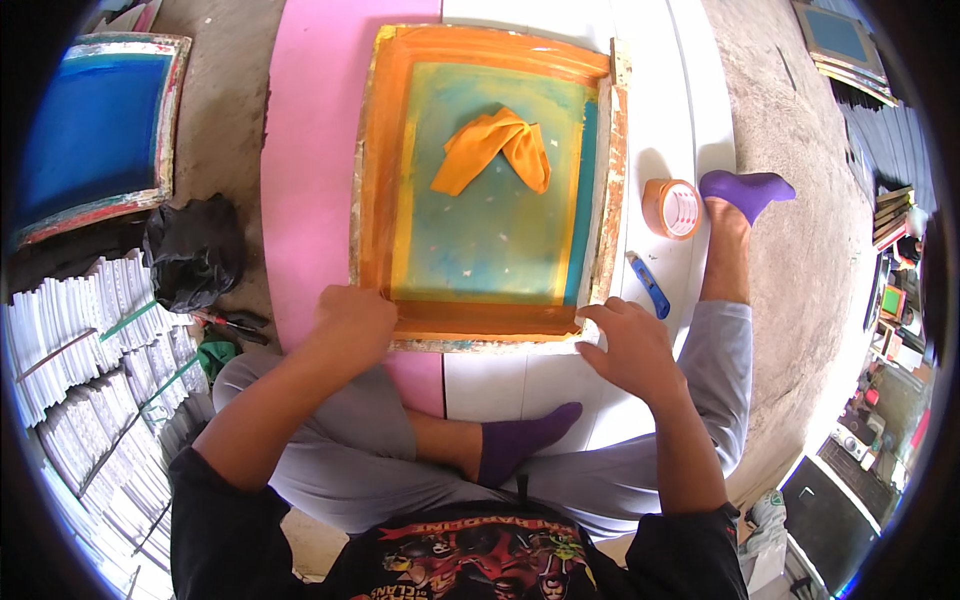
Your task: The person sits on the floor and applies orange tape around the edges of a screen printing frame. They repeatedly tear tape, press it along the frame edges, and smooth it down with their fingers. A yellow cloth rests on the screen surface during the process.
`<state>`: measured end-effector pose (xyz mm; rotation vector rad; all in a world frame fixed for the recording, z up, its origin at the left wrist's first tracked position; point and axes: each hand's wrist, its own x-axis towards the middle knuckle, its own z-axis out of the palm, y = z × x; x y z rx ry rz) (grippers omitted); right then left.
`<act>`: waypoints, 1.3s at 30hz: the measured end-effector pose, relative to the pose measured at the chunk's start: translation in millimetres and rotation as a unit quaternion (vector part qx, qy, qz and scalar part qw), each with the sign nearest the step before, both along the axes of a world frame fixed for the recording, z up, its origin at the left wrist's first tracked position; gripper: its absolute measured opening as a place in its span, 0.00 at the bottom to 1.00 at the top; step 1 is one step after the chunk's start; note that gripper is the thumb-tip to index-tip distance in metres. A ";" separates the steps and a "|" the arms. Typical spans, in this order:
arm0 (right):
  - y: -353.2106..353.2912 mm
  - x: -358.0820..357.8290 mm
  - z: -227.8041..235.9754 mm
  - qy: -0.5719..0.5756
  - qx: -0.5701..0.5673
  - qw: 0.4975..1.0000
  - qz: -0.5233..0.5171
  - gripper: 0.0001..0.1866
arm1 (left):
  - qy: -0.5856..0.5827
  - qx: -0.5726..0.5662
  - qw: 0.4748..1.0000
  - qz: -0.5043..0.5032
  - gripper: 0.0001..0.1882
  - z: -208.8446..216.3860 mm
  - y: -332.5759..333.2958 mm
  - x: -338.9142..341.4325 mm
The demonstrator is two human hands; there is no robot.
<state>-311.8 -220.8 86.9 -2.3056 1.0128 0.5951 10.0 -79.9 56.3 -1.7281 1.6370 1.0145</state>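
A screen-printing frame point(612, 170) lies flat in front of me, orange-brown tape along its borders and a blue-green mesh point(480, 245) in the middle. An orange cloth point(490, 140) rests folded on the mesh's far half. At the near left corner my left hand point(357, 325) is closed, its fingertips curled out of sight. My right hand point(632, 342) is at the near right corner, thumb and bent fingers closed around the edge. Something small and whitish shows at its fingertips. A brown tape strip point(485, 320) runs along the near border between both hands; whether they grip it is unclear.
Right of the frame stand a roll of brown tape point(671, 209) and a blue utility knife point(650, 287) on the pink-and-white board point(310, 140). Left are a blue screen point(105, 120), a black plastic bag point(195, 255) and stacked paper bundles point(85, 390). My legs flank the near side.
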 end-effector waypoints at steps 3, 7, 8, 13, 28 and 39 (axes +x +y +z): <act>7.4 3.1 -1.5 -0.030 0.007 0.999 0.025 0.30 | 0.042 -0.076 0.995 0.039 0.16 4.0 2.2 2.5; 24.2 -2.2 -33.4 0.020 0.025 0.998 0.047 0.33 | 0.186 -0.271 0.944 0.020 0.27 -14.6 27.7 -4.5; 29.5 -4.5 -40.5 0.034 0.027 0.998 0.050 0.33 | 0.212 -0.281 0.936 0.009 0.29 -22.6 33.3 -8.3; 44.6 -17.7 -57.4 0.067 -0.003 0.995 0.074 0.26 | 0.162 -0.214 0.963 -0.005 0.23 -45.1 55.2 -16.6; 46.5 -30.5 -64.4 -0.026 -0.071 0.995 0.062 0.25 | 0.195 -0.317 0.928 -0.006 0.23 -58.9 67.5 -24.2; 53.0 -51.0 -96.4 -0.162 -0.271 0.942 0.111 0.25 | 0.139 -0.460 0.870 -0.108 0.25 -74.7 78.9 -13.0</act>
